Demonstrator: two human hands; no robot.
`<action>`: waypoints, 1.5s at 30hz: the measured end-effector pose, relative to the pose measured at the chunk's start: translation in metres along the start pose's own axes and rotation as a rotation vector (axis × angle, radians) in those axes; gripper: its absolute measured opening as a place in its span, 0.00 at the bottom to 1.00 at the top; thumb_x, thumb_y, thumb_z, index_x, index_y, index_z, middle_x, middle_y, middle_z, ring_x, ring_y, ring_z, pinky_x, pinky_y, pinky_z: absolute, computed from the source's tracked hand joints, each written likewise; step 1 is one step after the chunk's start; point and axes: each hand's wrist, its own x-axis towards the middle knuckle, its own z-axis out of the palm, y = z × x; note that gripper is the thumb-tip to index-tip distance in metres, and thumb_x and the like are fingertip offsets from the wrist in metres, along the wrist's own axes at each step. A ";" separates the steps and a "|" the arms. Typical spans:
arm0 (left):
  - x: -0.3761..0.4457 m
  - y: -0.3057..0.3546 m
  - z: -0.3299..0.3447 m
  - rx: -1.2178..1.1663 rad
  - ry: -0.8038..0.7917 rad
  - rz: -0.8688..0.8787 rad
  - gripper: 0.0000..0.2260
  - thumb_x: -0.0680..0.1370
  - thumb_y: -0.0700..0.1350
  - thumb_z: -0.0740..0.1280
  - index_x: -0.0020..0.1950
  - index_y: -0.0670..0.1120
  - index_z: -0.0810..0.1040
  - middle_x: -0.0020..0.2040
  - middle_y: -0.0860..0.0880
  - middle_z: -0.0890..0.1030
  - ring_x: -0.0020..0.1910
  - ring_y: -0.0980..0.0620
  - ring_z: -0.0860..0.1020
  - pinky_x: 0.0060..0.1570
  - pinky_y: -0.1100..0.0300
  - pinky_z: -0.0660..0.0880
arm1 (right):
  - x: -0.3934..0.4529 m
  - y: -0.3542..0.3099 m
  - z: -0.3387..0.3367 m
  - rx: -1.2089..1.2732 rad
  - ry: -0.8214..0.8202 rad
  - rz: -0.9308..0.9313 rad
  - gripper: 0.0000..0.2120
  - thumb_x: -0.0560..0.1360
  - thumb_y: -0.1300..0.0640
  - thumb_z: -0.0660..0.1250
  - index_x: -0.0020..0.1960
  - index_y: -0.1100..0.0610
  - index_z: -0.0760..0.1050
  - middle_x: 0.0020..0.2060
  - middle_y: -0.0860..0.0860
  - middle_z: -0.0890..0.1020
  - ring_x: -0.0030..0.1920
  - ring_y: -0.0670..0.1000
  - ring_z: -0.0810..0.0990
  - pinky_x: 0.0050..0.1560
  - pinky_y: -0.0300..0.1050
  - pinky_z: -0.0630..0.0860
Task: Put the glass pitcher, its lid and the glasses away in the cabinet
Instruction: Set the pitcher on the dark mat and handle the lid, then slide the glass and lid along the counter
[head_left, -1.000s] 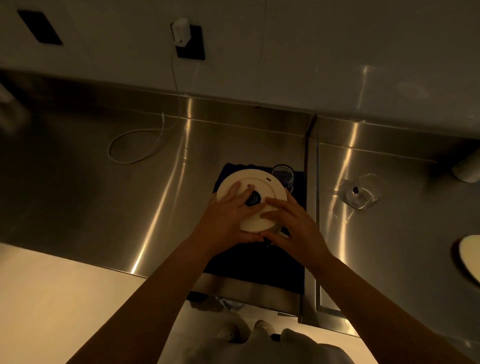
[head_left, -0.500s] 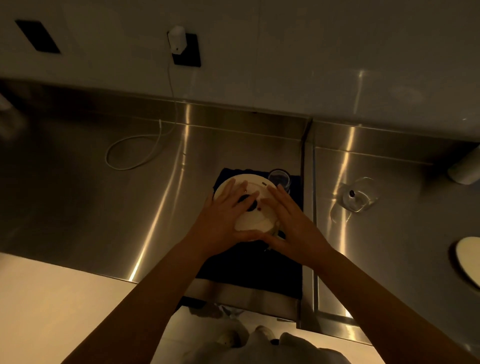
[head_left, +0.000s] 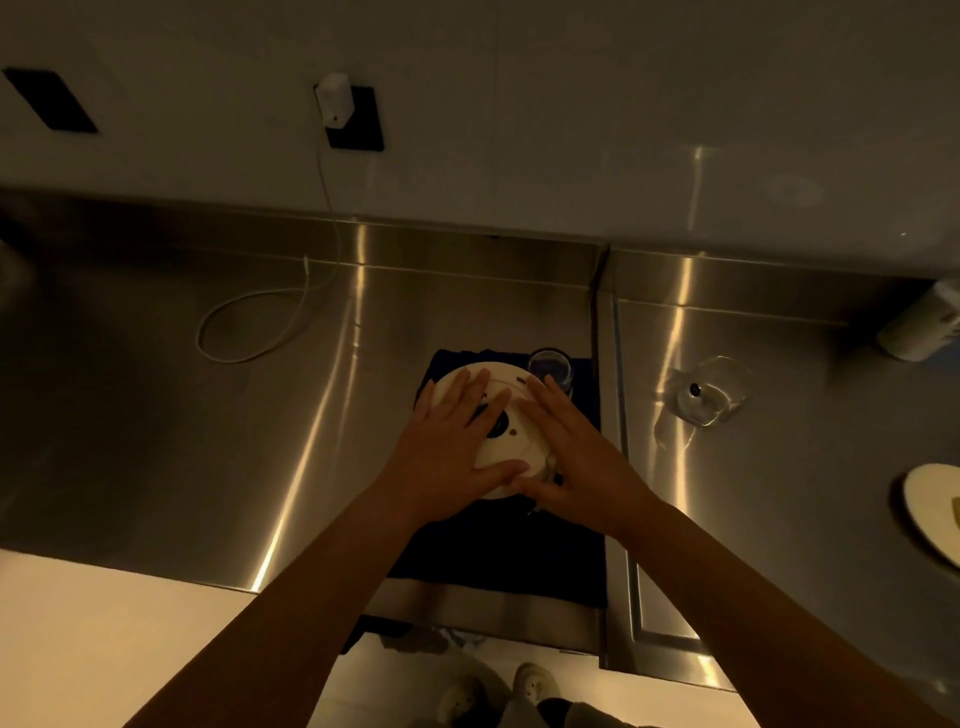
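A round cream lid (head_left: 519, 447) with a dark centre sits over the dark mat (head_left: 498, 551) in the middle of the steel counter. The glass pitcher beneath it is almost wholly hidden. My left hand (head_left: 452, 441) lies flat on the lid's left half, thumb at the near rim. On the right half rests my right hand (head_left: 571, 457), its thumb meeting the left one. A small glass (head_left: 550, 366) stands on the mat's far right corner, just beyond my right fingertips. Another clear glass (head_left: 709, 389) is on the right counter section.
A white cable (head_left: 249, 332) loops on the left of the counter, running up to a wall plug (head_left: 335, 104). On the right edge are a cream plate (head_left: 935, 509) and a white cylinder (head_left: 922, 325). A seam (head_left: 608, 415) divides the two counter sections.
Both hands have slid further over the lid and lie flatter on it. The lid looks slightly smaller and lower than one second ago.
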 end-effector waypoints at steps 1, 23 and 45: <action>0.000 0.000 0.000 -0.003 0.003 0.002 0.37 0.74 0.70 0.47 0.77 0.54 0.41 0.77 0.50 0.39 0.73 0.55 0.33 0.73 0.49 0.34 | -0.001 -0.001 0.000 -0.002 0.002 0.005 0.42 0.71 0.31 0.58 0.75 0.48 0.46 0.76 0.43 0.44 0.76 0.44 0.41 0.72 0.45 0.53; 0.136 0.149 0.033 0.009 -0.101 0.125 0.35 0.78 0.65 0.51 0.77 0.51 0.41 0.78 0.49 0.40 0.76 0.51 0.39 0.72 0.48 0.38 | -0.114 0.129 -0.108 -0.241 -0.006 0.270 0.37 0.76 0.42 0.62 0.77 0.56 0.50 0.77 0.51 0.51 0.76 0.47 0.47 0.73 0.42 0.53; 0.282 0.267 0.113 0.004 -0.140 -0.030 0.26 0.79 0.48 0.60 0.76 0.48 0.56 0.77 0.46 0.53 0.76 0.45 0.50 0.71 0.45 0.55 | -0.276 0.291 -0.196 -0.329 -0.009 0.699 0.31 0.78 0.48 0.61 0.76 0.57 0.55 0.76 0.53 0.56 0.76 0.53 0.51 0.71 0.46 0.56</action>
